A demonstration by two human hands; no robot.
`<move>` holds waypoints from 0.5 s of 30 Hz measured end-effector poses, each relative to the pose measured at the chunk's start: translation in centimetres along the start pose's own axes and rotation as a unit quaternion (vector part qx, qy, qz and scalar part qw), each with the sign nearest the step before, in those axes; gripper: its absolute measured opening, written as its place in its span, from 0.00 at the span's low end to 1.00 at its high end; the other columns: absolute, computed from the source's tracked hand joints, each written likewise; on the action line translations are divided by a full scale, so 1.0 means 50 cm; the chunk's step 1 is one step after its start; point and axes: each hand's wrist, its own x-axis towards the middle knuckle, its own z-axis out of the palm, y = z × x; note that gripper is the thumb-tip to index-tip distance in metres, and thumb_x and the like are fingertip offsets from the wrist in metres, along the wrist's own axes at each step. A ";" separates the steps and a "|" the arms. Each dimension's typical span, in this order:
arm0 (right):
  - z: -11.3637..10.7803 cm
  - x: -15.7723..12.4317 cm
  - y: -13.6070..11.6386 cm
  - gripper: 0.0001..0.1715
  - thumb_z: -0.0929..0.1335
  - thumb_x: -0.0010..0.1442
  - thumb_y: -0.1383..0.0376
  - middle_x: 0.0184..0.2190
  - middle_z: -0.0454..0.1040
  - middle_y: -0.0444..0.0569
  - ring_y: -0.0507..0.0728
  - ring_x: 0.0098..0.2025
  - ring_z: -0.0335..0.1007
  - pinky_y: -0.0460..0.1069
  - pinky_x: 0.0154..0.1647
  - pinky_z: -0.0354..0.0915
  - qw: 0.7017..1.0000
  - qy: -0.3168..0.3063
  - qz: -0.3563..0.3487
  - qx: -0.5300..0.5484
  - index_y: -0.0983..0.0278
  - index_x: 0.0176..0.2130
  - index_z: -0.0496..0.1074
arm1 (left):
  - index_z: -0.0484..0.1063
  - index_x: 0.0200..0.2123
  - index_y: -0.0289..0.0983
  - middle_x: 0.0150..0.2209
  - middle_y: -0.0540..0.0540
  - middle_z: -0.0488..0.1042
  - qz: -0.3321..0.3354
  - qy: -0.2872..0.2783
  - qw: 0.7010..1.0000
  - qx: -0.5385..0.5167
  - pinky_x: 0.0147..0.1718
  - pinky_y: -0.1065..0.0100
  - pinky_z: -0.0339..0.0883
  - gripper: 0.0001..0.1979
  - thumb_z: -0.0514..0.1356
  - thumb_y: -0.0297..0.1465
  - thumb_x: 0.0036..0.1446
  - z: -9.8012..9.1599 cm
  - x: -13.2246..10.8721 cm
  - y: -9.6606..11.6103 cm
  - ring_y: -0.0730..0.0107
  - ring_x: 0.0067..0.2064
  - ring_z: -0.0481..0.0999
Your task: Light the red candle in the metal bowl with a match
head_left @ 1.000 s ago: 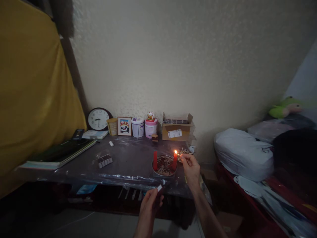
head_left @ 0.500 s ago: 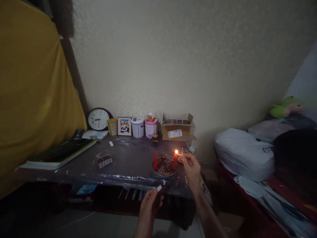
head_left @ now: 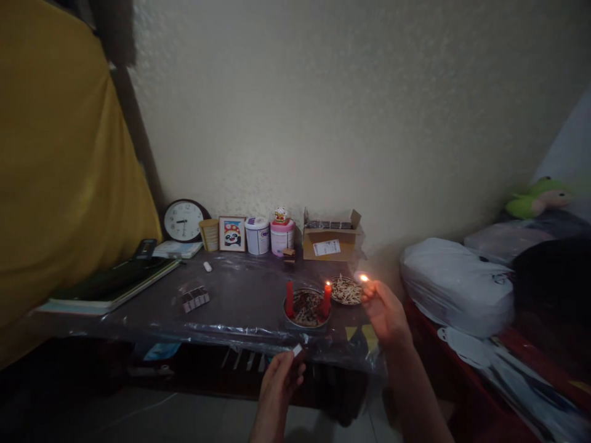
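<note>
A right hand [head_left: 384,312] pinches a burning match [head_left: 364,279] just right of the lit candle [head_left: 327,298], while the left hand [head_left: 281,381] grips a matchbox [head_left: 298,350].

A dark table [head_left: 240,301] under clear plastic carries a clock [head_left: 183,220], tins and a cardboard box [head_left: 330,241] far; books [head_left: 111,284] left; a candle dish [head_left: 305,307] near right.

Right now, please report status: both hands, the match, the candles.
Right hand pinches burning match, off right of dish. Left hand holds matchbox. Right candle lit, left candle unlit. Nothing between.
</note>
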 end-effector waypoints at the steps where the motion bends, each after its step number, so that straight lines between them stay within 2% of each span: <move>1: -0.013 0.001 0.003 0.16 0.67 0.48 0.52 0.22 0.68 0.44 0.54 0.24 0.65 0.50 0.26 0.64 1.000 -0.009 0.010 -0.015 0.62 0.25 0.70 | 0.72 0.32 0.39 0.39 0.44 0.78 -0.006 -0.002 1.000 -0.002 0.38 0.68 0.66 0.13 0.64 0.40 0.44 -0.001 0.001 -0.001 0.65 0.38 0.77; 5: -0.058 -0.003 0.015 0.13 0.74 0.38 0.57 0.20 0.69 0.44 0.54 0.23 0.63 0.48 0.23 0.62 0.997 0.001 0.027 -0.074 0.63 0.22 0.71 | 0.72 0.31 0.39 0.39 0.45 0.79 -0.017 -0.002 1.000 -0.008 0.37 0.69 0.66 0.11 0.64 0.40 0.46 -0.003 0.004 -0.005 0.66 0.38 0.77; 10: -0.083 -0.010 0.001 0.18 0.65 0.50 0.49 0.21 0.67 0.43 0.53 0.22 0.62 0.47 0.24 0.63 0.998 -0.016 0.027 -0.055 0.59 0.25 0.69 | 0.71 0.31 0.38 0.38 0.44 0.79 -0.011 0.010 1.000 -0.004 0.37 0.67 0.67 0.12 0.64 0.39 0.45 0.001 0.004 -0.005 0.64 0.38 0.77; 13: -0.091 -0.016 0.000 0.13 0.70 0.45 0.54 0.20 0.67 0.43 0.52 0.23 0.63 0.46 0.22 0.62 0.995 -0.034 0.034 -0.087 0.61 0.22 0.70 | 0.71 0.32 0.37 0.38 0.44 0.78 -0.013 0.014 1.000 0.004 0.36 0.67 0.68 0.13 0.64 0.39 0.45 -0.001 0.005 -0.007 0.64 0.38 0.77; 15: -0.098 -0.017 0.002 0.10 0.72 0.41 0.59 0.20 0.68 0.44 0.52 0.23 0.63 0.45 0.22 0.61 0.992 -0.023 0.038 -0.120 0.62 0.22 0.71 | 0.71 0.33 0.37 0.38 0.44 0.78 -0.017 0.007 1.000 0.001 0.36 0.68 0.67 0.13 0.63 0.39 0.46 -0.004 0.007 -0.010 0.65 0.37 0.77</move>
